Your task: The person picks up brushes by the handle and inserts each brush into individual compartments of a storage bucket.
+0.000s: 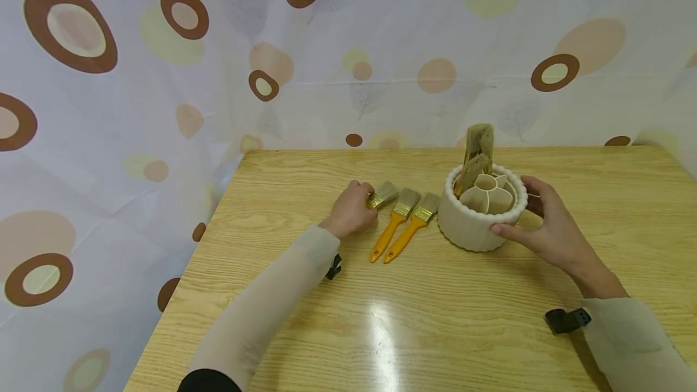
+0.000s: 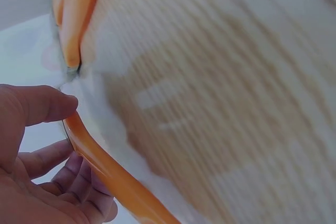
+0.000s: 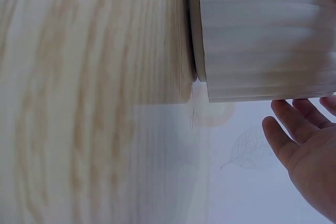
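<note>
With thumb and forefinger, my left hand (image 1: 351,209) pinches a paintbrush (image 1: 384,195) near its metal ferrule. The orange handle (image 2: 123,184) of that brush runs out beneath the palm in the left wrist view. Just to its right two more orange-handled paintbrushes (image 1: 403,210) lie side by side, bristles away from me. A round white ribbed brush holder (image 1: 469,230) with inner dividers stands beyond them. Two paintbrushes (image 1: 479,143) stand in its far left part, bristles up. My right hand (image 1: 552,235) grips the holder's right side, thumb in front and fingers behind.
The wooden table (image 1: 327,331) reaches back to a patterned cloth (image 1: 392,41) hanging behind it. On the left the cloth runs along the table's edge. A black strap clip (image 1: 567,320) sticks out at the right cuff.
</note>
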Demonstrator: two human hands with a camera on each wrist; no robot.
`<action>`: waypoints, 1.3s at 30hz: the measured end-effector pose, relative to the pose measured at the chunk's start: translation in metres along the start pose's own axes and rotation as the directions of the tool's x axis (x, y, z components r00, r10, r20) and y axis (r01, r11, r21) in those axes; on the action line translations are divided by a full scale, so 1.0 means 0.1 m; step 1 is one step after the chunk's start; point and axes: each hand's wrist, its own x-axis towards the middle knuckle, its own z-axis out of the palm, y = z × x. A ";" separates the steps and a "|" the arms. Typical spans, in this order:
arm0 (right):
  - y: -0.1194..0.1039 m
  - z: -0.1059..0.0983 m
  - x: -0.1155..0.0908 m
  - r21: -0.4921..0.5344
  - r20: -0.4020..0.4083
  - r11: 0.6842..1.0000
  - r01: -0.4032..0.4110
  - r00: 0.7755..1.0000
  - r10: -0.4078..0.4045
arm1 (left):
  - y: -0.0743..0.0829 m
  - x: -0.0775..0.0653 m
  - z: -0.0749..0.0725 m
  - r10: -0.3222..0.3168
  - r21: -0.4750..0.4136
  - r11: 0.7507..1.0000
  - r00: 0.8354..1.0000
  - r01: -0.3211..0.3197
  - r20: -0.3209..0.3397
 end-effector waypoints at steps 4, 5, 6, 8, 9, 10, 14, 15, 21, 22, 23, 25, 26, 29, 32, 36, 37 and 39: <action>0.00 0.00 0.00 0.004 -0.001 1.000 0.008 1.000 -0.008 | 0.00 -0.01 -0.01 0.003 -0.015 1.000 1.000 -0.003 -0.011; 0.01 0.00 0.00 0.004 -0.002 1.000 0.012 1.000 -0.012 | 0.00 -0.01 -0.01 0.005 -0.017 1.000 1.000 -0.005 -0.013; 0.01 0.00 0.00 0.003 -0.004 1.000 0.016 1.000 -0.016 | 0.00 -0.01 -0.02 0.008 -0.016 1.000 1.000 -0.008 -0.015; 0.02 -0.01 0.01 -0.001 -0.007 1.000 0.023 1.000 -0.023 | 0.00 -0.03 -0.02 0.013 -0.018 1.000 1.000 -0.013 -0.019; 0.03 0.00 0.01 -0.004 -0.009 1.000 0.028 1.000 -0.028 | 0.00 -0.03 -0.03 0.014 -0.019 1.000 1.000 -0.015 -0.019; 0.03 -0.01 0.01 -0.004 -0.010 1.000 0.031 0.999 -0.031 | 0.00 -0.04 -0.03 0.016 -0.020 1.000 1.000 -0.017 -0.021; 0.01 -0.01 0.01 -0.010 -0.013 0.999 0.037 0.999 -0.037 | 0.02 -0.08 -0.03 0.029 -0.032 0.999 0.999 -0.030 -0.025; 0.00 -0.01 0.01 -0.008 -0.015 0.999 0.040 0.999 -0.040 | 0.02 -0.09 -0.03 0.032 -0.035 0.999 0.999 -0.033 -0.026; 0.01 0.00 0.02 -0.007 -0.022 0.999 0.051 0.998 -0.051 | 0.02 -0.12 -0.03 0.047 -0.049 0.998 0.998 -0.049 -0.035; 0.01 0.00 0.02 -0.009 -0.022 0.999 0.048 0.999 -0.048 | 0.02 -0.13 -0.03 0.050 -0.053 0.997 0.998 -0.052 -0.036; 0.01 0.00 0.01 -0.012 -0.022 0.999 0.045 0.999 -0.045 | 0.03 -0.14 -0.03 0.053 -0.055 0.997 0.998 -0.055 -0.038; 0.00 0.00 0.01 -0.017 -0.021 0.999 0.035 0.999 -0.036 | 0.04 -0.15 -0.03 0.057 -0.061 0.996 0.998 -0.059 -0.039; 0.00 0.00 0.01 -0.016 -0.020 0.999 0.033 0.999 -0.034 | 0.04 -0.16 -0.03 0.060 -0.062 0.996 0.997 -0.062 -0.041; -0.01 -0.01 0.00 -0.009 -0.020 1.000 0.028 0.999 -0.028 | 0.06 -0.18 -0.04 0.066 -0.063 0.996 0.997 -0.068 -0.042; -0.02 -0.01 0.00 0.001 -0.017 1.000 0.020 1.000 -0.020 | 0.08 -0.19 -0.04 0.075 -0.062 0.995 0.996 -0.078 -0.050; -0.02 -0.01 -0.01 0.000 -0.011 1.000 -0.005 1.000 0.005 | 0.09 -0.20 -0.03 0.086 -0.065 0.994 0.994 -0.090 -0.069; -0.02 -0.01 -0.01 -0.003 -0.009 1.000 -0.013 1.000 0.013 | 0.10 -0.20 -0.03 0.088 -0.067 0.993 0.993 -0.093 -0.074; -0.02 -0.01 -0.01 -0.007 -0.007 1.000 -0.023 1.000 0.023 | 0.10 -0.21 -0.02 0.090 -0.071 0.993 0.993 -0.096 -0.081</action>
